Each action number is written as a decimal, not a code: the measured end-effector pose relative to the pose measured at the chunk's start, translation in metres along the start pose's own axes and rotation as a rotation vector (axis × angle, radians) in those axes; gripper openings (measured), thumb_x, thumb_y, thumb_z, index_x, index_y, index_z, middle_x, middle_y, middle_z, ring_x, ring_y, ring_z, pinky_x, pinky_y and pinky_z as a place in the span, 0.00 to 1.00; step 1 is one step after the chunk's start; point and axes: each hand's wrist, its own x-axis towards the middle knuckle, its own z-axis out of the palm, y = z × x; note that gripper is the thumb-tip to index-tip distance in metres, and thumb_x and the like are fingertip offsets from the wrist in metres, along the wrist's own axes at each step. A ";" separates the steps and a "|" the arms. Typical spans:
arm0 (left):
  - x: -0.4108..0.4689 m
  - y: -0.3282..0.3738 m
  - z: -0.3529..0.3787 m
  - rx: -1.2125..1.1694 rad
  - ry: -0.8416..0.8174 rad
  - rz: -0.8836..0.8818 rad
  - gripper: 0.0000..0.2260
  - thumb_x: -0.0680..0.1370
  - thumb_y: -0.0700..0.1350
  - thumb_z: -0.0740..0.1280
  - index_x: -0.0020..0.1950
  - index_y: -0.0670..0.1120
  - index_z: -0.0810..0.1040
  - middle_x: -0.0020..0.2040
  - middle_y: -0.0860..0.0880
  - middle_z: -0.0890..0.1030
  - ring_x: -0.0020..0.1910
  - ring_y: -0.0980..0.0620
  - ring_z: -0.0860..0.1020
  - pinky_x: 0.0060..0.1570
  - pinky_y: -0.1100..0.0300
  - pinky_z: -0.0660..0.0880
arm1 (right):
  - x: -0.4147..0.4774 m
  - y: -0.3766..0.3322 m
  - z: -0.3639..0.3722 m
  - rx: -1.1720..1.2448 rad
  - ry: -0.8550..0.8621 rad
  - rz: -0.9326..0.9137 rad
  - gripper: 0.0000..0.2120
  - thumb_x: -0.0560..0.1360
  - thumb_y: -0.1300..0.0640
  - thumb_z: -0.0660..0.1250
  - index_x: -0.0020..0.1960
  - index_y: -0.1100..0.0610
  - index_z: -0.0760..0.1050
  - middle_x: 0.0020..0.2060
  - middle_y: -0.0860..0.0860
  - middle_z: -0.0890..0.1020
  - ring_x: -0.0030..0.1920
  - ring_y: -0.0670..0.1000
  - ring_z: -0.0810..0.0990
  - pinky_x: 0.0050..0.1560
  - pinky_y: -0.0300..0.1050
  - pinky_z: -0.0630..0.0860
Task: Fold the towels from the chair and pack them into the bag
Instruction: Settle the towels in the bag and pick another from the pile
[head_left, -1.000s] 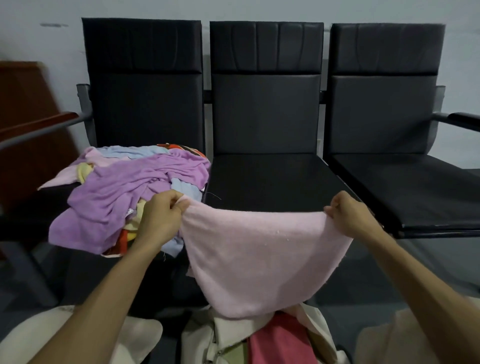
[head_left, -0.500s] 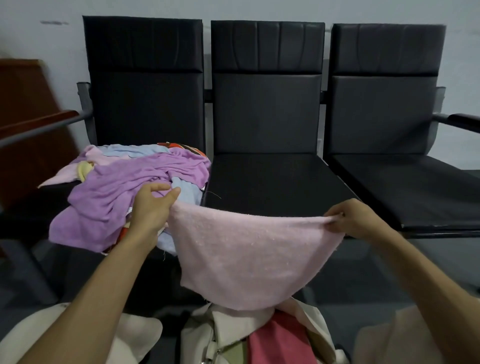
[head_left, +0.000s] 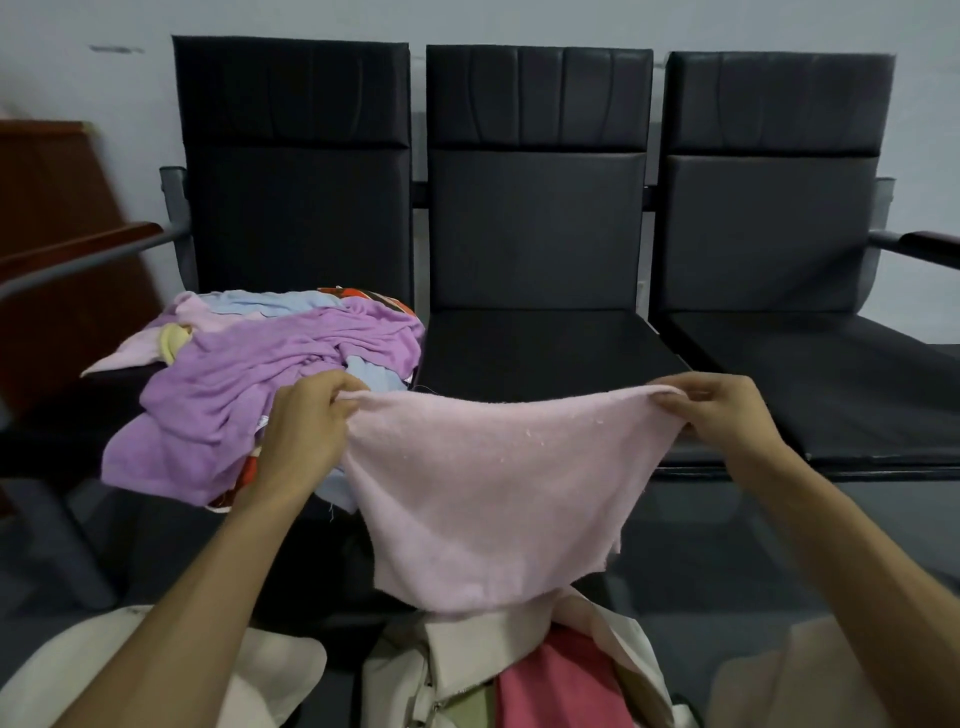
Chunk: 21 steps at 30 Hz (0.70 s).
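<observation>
Three black padded chairs (head_left: 535, 228) stand joined in a row against a pale wall, seen from above and in front. The left seat holds a loose pile of towels (head_left: 270, 384): a large purple towel (head_left: 234, 395) drapes over the top and front edge, with light blue, pale pink, yellow and orange-red cloths showing around and beneath it. In front of the middle seat, a pale pink towel (head_left: 493, 499) is held up in the air, stretched sideways by its top edge and sagging down in a rounded curve. The left hand (head_left: 306, 431) pinches its upper left corner, fingers curled around the cloth, just in front of the pile. The right hand (head_left: 722, 410) pinches the upper right corner the same way, near the front edge of the right seat. Directly below the hanging towel, at the bottom of the view, sits an open cream fabric bag (head_left: 467, 670), with a deep pink folded cloth (head_left: 561, 686) visible inside it.
</observation>
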 end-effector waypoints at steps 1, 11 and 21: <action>0.001 -0.002 -0.001 0.034 0.009 0.014 0.08 0.77 0.35 0.65 0.49 0.45 0.83 0.45 0.46 0.84 0.44 0.49 0.77 0.44 0.59 0.68 | -0.001 -0.003 -0.001 0.110 0.013 0.026 0.06 0.73 0.66 0.71 0.47 0.57 0.84 0.42 0.54 0.85 0.44 0.53 0.82 0.48 0.52 0.81; 0.007 0.011 0.004 -0.689 -0.002 -0.466 0.08 0.78 0.44 0.68 0.56 0.45 0.80 0.55 0.44 0.81 0.53 0.46 0.79 0.40 0.58 0.76 | 0.003 -0.001 -0.006 0.371 0.038 0.238 0.11 0.69 0.64 0.75 0.49 0.54 0.83 0.51 0.57 0.83 0.50 0.56 0.83 0.53 0.52 0.80; -0.003 0.017 0.003 0.027 0.089 0.015 0.10 0.76 0.37 0.69 0.57 0.41 0.82 0.54 0.40 0.77 0.51 0.47 0.74 0.50 0.62 0.65 | 0.000 0.001 0.011 -0.579 0.049 -0.204 0.06 0.70 0.62 0.75 0.47 0.60 0.84 0.45 0.51 0.76 0.50 0.52 0.74 0.46 0.38 0.66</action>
